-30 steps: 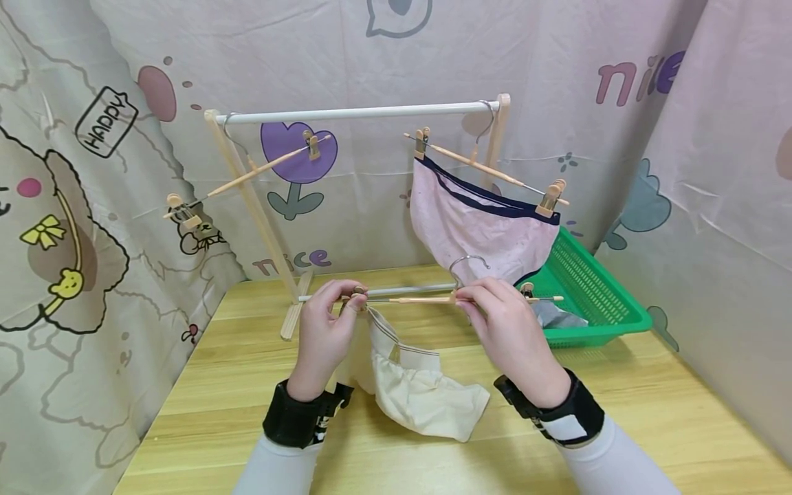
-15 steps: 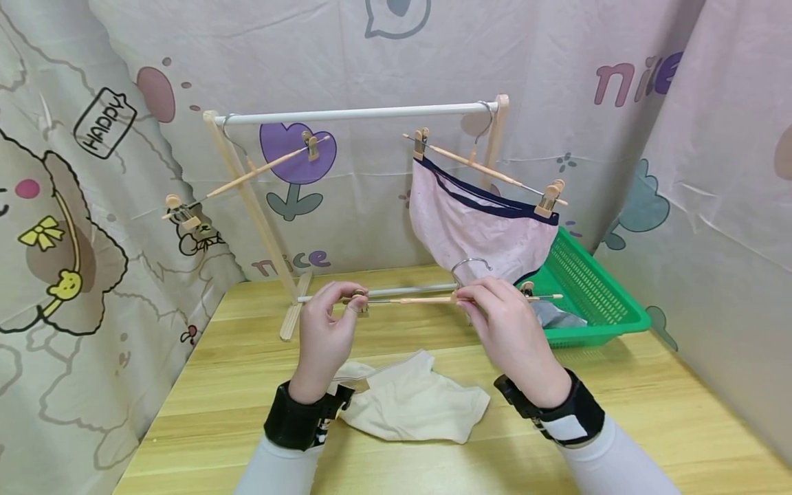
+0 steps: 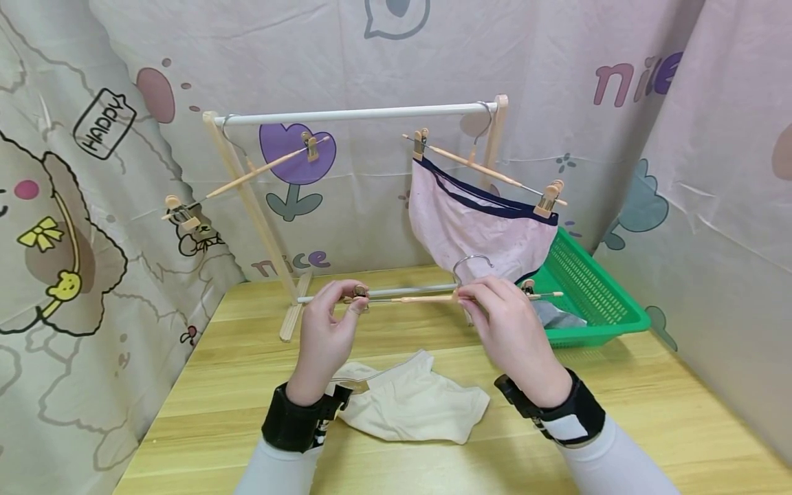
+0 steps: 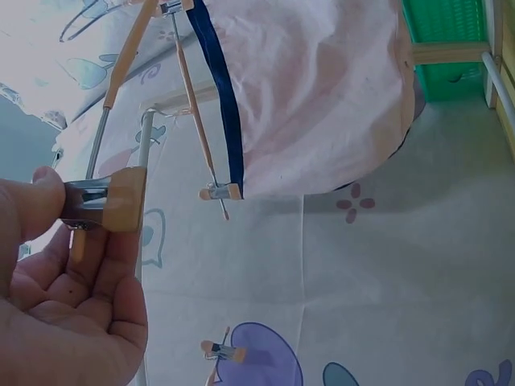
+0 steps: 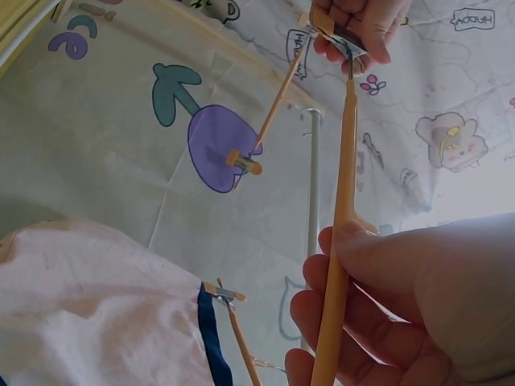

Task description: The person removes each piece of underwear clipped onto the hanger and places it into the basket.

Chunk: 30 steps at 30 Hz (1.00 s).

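Between my hands a wooden clip hanger (image 3: 423, 299) is held level above the table, its metal hook upward. My left hand (image 3: 328, 337) pinches the left clip (image 4: 105, 199) between thumb and fingers; nothing hangs from that clip in the left wrist view. My right hand (image 3: 504, 330) grips the hanger's bar (image 5: 342, 169) near its middle. The right clip (image 3: 528, 287) stands past my right hand on the bar. Below, cream underpants (image 3: 414, 399) lie crumpled on the table, partly behind the left wrist in the head view.
A drying rack (image 3: 359, 115) stands behind. On its rail hang a bare clip hanger (image 3: 256, 170) at left and, at right, a hanger with pink, navy-edged underpants (image 3: 482, 213). A green basket (image 3: 609, 302) holding grey cloth sits at the right back of the wooden table (image 3: 247, 412).
The cream underpants have dropped from the left clip onto the table. Both hands stay in nearly the same place on the hanger.
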{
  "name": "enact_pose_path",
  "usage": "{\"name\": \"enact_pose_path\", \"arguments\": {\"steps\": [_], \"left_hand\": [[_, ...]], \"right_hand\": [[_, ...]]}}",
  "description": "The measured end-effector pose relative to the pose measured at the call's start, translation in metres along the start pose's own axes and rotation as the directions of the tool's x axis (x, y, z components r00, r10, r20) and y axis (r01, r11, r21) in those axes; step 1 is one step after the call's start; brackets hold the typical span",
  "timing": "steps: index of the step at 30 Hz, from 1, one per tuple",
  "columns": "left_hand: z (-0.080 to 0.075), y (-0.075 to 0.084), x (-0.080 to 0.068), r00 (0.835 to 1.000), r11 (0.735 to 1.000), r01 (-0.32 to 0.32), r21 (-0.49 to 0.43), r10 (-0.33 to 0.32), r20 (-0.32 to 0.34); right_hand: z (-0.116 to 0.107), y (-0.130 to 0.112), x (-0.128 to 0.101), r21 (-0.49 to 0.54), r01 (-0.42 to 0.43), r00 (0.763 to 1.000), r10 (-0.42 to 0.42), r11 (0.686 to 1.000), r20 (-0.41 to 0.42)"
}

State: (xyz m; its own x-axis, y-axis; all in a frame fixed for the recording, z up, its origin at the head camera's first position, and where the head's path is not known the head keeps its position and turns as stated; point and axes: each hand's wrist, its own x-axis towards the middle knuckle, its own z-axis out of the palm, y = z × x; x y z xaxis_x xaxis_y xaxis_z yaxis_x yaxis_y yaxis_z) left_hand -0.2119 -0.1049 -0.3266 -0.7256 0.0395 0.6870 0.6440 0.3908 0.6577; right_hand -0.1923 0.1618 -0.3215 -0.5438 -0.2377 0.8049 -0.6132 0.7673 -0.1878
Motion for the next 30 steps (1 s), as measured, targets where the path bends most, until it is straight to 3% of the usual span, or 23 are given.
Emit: {"name": "enact_pose_path", "arguments": {"steps": [11,17,25,30], "left_hand": [[-0.0049,-0.0017,0.0021,0.996,1.0,-0.005,0.013,0.003,0.085],[-0.007,-0.0027,0.0023,0.991,1.0,0.026,0.004,-0.026,0.134],[-0.0087,-0.0004,0.0,0.964,0.99,0.096,-0.101,-0.067,0.259],[-0.0078,-0.0016,-0.0002,0.948,0.989,0.102,-0.104,-0.065,0.311]], "right_hand": [[-0.0012,0.0004,0.0005,0.001,0.009,1.0,-0.009,1.0,-0.007],[-0.0016,-0.0005,0.0009,0.004,0.014,1.0,-0.014,1.0,-0.011],[-0.0016,-0.0014,-0.0001,0.006,0.022,1.0,-0.022,1.0,-0.016],[-0.0015,-0.0019,-0.0004,0.003,0.03,0.999,-0.03,1.0,-0.014]]}}
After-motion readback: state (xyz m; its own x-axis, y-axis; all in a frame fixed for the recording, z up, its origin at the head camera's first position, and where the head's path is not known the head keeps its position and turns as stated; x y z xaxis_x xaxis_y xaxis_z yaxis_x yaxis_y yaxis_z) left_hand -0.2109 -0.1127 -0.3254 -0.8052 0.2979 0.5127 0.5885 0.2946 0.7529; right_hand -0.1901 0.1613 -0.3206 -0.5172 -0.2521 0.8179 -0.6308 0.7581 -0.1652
